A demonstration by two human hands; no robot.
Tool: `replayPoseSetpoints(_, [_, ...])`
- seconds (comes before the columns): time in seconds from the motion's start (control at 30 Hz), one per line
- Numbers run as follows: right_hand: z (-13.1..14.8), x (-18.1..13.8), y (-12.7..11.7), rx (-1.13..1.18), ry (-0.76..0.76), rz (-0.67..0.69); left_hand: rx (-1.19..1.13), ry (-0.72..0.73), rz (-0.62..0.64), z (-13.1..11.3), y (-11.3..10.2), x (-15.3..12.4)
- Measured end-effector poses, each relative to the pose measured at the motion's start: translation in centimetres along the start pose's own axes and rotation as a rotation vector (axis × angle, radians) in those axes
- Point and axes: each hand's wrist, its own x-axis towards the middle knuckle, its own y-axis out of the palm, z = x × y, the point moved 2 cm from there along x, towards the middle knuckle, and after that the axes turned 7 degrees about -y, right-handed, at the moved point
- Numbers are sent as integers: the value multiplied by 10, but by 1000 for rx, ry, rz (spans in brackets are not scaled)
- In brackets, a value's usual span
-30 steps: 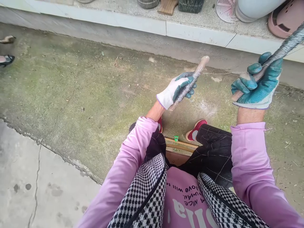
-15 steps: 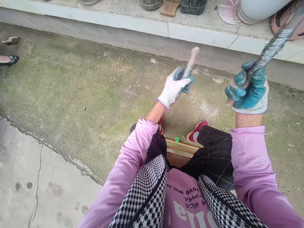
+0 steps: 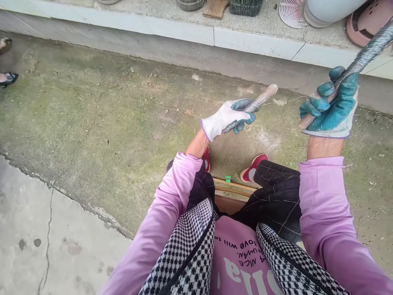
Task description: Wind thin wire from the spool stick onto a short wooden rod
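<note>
My left hand (image 3: pixel 230 119), in a white work glove with teal coating, is closed around a short wooden stick (image 3: pixel 260 98) wound with thin silvery wire. The stick's bare rounded tip points up and to the right. My right hand (image 3: pixel 331 106), gloved alike, grips a thicker stick (image 3: pixel 371 51) heavily wrapped in the same wire. Its bare lower end (image 3: pixel 307 121) sticks out below the fingers, while the upper end leaves the picture at the right. A thin strand of wire (image 3: pixel 290 99) runs between the two sticks.
Beyond the hands runs a low tiled ledge (image 3: pixel 254 43) bearing pots, a wooden board (image 3: pixel 215 9), a white bucket (image 3: pixel 330 12) and a pink clog (image 3: pixel 368 22). A stool (image 3: pixel 235 190) is under me. Another person's shoe (image 3: pixel 9 78) shows at the far left.
My left hand has tilted its stick from near upright towards the right and lowered the tip. The right hand has shifted slightly up and right with its wire-wrapped stick.
</note>
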Motion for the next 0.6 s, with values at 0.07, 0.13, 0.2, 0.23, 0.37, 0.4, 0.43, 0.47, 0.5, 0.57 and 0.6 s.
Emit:
replayPoseSetpoints(0.07, [1,-2,2,3,37,10,6,-3,19,-4,2,-4])
replayPoseSetpoints(0.13, [1,-6,5,17,29,48,42,-1,-23,-4,1,-2])
replayPoseSetpoints(0.2, [2,-12,9,27,-13,87,115,11,-119,1,-3,6])
replayPoseSetpoints(0.23, [3,-14,12,25,-32,101,162,23,-167,5,-5,11])
replayPoseSetpoints(0.37, [7,-16,16,-87,2,176,342,81,-211,20,-12,24])
replayPoseSetpoints(0.4, [7,-14,15,-112,19,178,366,81,-193,22,-12,24])
replayPoseSetpoints(0.43, [6,-9,12,-124,33,168,378,75,-175,22,-11,23])
replayPoseSetpoints(0.47, [4,-4,9,-119,43,148,379,63,-152,22,-10,21])
replayPoseSetpoints(0.5, [1,1,5,-103,50,120,369,48,-127,20,-8,18])
replayPoseSetpoints(0.57, [-7,10,-2,-62,53,57,325,19,-61,15,-4,11])
replayPoseSetpoints(0.6, [-11,14,-4,-45,49,28,292,8,-22,12,-3,7])
